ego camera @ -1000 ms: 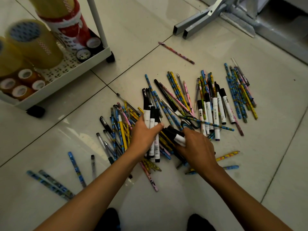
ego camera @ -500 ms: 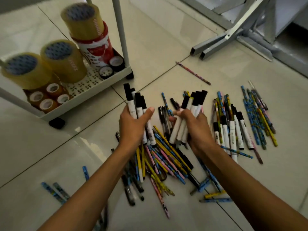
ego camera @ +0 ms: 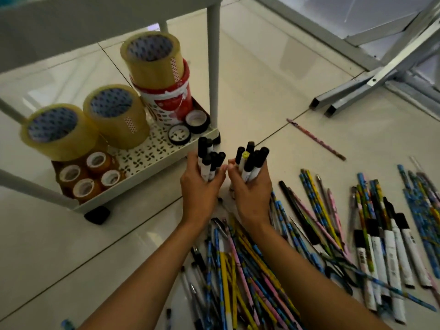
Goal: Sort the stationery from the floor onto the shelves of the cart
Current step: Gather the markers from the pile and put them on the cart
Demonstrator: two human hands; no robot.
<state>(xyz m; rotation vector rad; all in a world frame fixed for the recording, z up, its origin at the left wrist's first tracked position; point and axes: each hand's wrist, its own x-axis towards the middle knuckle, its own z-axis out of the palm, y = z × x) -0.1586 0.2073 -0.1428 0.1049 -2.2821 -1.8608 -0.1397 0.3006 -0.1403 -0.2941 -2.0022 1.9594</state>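
Note:
My left hand grips a bunch of white markers with black caps, caps up. Beside it, almost touching, my right hand grips a second bunch of the same markers. Both bunches are held above the floor, just right of the white cart's bottom shelf. Patterned pencils and pens lie in a heap on the tiles under my forearms. More white markers lie in a row at the right.
The bottom shelf holds big tape rolls, small brown rolls, a red and white roll and black rolls. A cart post rises at its corner. A lone pencil and grey metal legs lie beyond.
Both hands picked markers from the pile, lifted them upright and carried them left toward the cart's lower shelf. The two hands have come closer together.

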